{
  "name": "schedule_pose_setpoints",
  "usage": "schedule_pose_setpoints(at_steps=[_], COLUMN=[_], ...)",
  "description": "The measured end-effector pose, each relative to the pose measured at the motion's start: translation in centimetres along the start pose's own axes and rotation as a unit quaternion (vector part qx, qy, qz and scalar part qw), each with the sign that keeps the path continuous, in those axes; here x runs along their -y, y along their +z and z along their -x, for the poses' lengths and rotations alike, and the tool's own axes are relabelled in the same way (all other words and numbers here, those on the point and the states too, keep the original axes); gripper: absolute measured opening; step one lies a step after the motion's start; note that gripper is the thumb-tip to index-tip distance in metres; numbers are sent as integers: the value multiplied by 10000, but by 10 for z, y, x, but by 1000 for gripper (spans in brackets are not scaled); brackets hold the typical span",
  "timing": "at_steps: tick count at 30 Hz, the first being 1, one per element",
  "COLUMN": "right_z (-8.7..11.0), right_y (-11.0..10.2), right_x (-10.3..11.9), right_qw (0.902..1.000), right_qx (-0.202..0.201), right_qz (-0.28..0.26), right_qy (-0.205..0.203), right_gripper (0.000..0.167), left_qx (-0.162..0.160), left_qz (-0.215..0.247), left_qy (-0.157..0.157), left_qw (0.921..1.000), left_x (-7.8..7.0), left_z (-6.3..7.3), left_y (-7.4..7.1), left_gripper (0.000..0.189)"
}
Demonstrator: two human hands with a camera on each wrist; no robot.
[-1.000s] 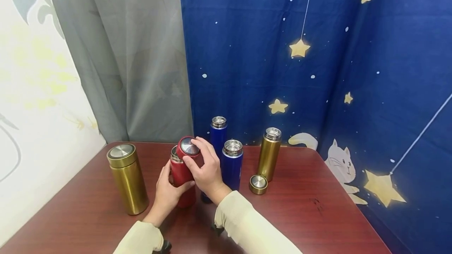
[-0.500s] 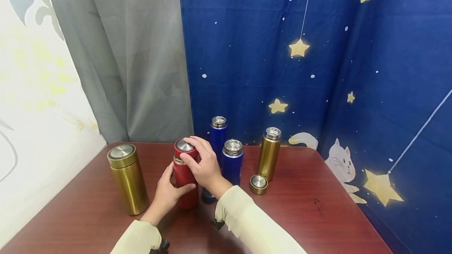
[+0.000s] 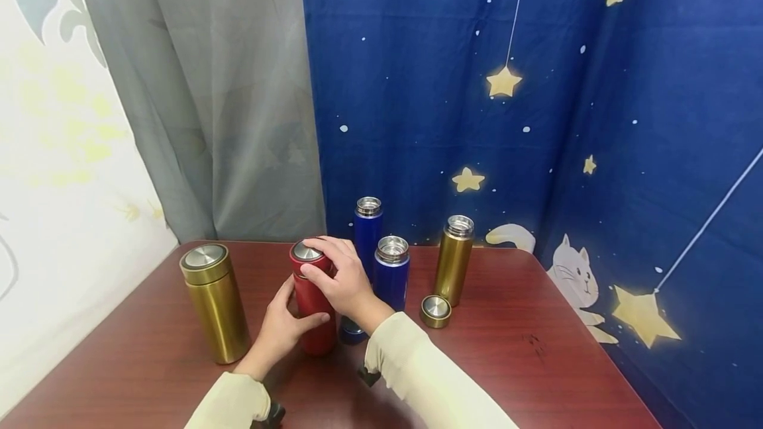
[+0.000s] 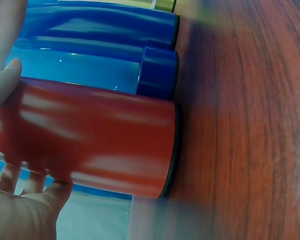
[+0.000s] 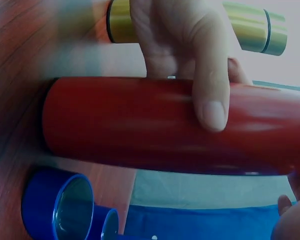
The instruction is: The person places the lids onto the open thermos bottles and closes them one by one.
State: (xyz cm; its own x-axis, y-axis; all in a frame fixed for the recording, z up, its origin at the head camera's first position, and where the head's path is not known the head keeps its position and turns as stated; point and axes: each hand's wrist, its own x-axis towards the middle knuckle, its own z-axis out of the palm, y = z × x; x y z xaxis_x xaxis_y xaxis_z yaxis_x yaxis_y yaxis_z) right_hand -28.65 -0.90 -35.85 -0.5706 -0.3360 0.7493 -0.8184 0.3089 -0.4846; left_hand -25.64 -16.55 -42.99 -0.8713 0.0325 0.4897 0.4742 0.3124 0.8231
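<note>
A red thermos (image 3: 318, 341) stands upright on the table between my hands. My left hand (image 3: 279, 328) grips its body from the left, with the thumb across the front; the left wrist view shows the fingers wrapped round the red wall (image 4: 100, 140). On top of the thermos sits its red lid (image 3: 298, 265) with a silver disc. My right hand (image 3: 347, 280) holds this lid from above, thumb in front and fingers over the top. Just right of the red body stand two uncapped blue thermoses, a shorter one (image 3: 391, 278) and a taller one (image 3: 367, 234) behind it.
A capped gold thermos (image 3: 217, 310) stands at the left of the reddish table (image 3: 477, 376). Farther right is an uncapped slim gold thermos (image 3: 455, 267), its lid (image 3: 436, 311) lying in front. A blue lid (image 3: 353, 332) lies beside the red thermos. Curtains hang behind.
A second ago my right hand held the red lid tilted above the thermos's mouth. It now sits level and lower on the neck. My left hand has kept its grip on the body.
</note>
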Motion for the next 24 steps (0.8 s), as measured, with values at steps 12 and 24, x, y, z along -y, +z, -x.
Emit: schedule_pose_setpoints(at_steps=[12,24], right_z=[0,-1], right_y=[-11,-15], right_x=[-6,-8], right_qw=[9962,9960], right_qx=[863,867], right_qz=[-154,78], right_qy=[6,-175], right_gripper=[44,44], left_qx=[332,243], left_qz=[417,794], left_qy=[2,425], left_qw=[9986,9956], left_x=[12,-11], left_z=[-6,-22], left_y=[-6,-14], left_gripper=[87,70])
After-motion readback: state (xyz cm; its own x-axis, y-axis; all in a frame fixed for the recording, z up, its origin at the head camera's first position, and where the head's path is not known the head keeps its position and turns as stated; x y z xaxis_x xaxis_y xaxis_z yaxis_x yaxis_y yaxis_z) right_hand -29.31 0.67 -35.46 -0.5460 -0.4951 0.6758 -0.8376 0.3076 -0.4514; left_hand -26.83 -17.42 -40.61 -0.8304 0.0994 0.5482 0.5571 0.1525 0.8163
